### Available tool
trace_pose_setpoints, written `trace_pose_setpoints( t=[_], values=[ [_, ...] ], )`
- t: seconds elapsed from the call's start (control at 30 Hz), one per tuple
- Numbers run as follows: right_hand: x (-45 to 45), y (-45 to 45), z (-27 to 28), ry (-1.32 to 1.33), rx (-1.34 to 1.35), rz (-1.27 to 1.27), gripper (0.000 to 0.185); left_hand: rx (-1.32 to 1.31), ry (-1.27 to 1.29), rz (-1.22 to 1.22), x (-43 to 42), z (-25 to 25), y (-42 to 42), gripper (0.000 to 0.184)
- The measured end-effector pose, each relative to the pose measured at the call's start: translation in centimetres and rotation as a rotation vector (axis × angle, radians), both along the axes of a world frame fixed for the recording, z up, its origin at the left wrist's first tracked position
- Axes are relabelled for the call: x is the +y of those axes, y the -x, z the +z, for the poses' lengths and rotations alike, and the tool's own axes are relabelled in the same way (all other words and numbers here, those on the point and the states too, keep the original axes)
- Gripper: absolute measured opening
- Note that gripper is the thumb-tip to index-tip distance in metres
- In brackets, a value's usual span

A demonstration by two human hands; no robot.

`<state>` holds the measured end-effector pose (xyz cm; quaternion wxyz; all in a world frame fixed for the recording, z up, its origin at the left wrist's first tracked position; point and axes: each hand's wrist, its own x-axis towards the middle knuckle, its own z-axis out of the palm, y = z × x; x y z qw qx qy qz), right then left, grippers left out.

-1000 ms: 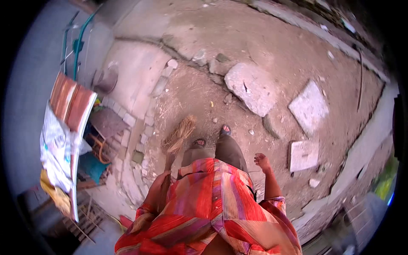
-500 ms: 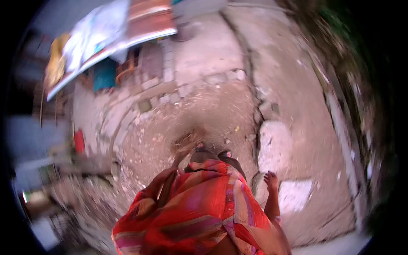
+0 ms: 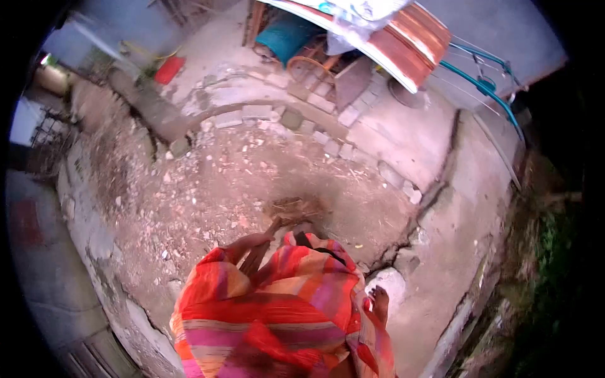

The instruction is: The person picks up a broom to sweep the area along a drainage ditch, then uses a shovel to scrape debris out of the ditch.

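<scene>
A straw broom slants down in front of the person, its bristles on or close to the littered dirt; the blur hides exactly how they meet. The left hand is closed around its handle, the lower stick running back beside the striped shirt. The right hand hangs free with its fingers loosely bent, seen over a pale stone and holding nothing. Beyond the broom, a curved row of bricks edges the dirt. Farther out are a red object, a teal bundle and a rusty sheet, with a teal pipe frame beside the sheet.
</scene>
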<state>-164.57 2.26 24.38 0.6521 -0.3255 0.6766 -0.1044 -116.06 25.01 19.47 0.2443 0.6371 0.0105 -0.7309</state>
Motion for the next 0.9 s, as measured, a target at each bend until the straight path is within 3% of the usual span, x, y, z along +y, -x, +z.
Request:
trace_pose_setpoints(
  t=[0.07,0.13,0.27,0.33,0.5,0.63,0.7,0.83,0.9],
  values=[
    [-1.8,1.0,-2.1,0.046,0.003,0.086,0.031,0.048,-0.055,0.120,0.0,0.8,-0.4,0.041],
    [-3.1,-1.7,-0.6,0.126,0.059,0.112,0.030,0.092,-0.046,0.202,2.3,-4.5,-0.4,0.038],
    [-5.6,-4.5,0.0,0.111,-0.011,0.107,0.029,0.146,-0.083,0.285,3.4,-7.8,-0.1,0.034],
    [-5.6,-6.7,1.9,0.092,-0.012,0.105,0.028,0.063,-0.016,0.259,0.5,-2.1,-0.8,0.031],
    [-3.7,-5.5,0.5,0.122,-0.044,0.020,0.026,0.117,-0.013,0.157,-2.4,0.5,-1.9,0.029],
    [-0.5,-2.5,0.0,0.083,0.016,-0.064,0.027,0.181,0.024,0.223,-7.0,9.3,-0.1,0.030],
    [1.7,-0.7,-0.3,0.061,0.019,-0.140,0.027,0.139,0.002,0.140,-10.3,15.3,1.3,0.031],
    [5.8,1.9,-1.2,-0.014,0.060,-0.306,0.026,0.149,0.048,0.029,-13.5,18.3,3.2,0.037],
    [7.7,3.6,-2.5,-0.029,0.024,-0.384,0.026,0.172,0.078,-0.043,-14.0,17.3,3.7,0.037]
  ],
)
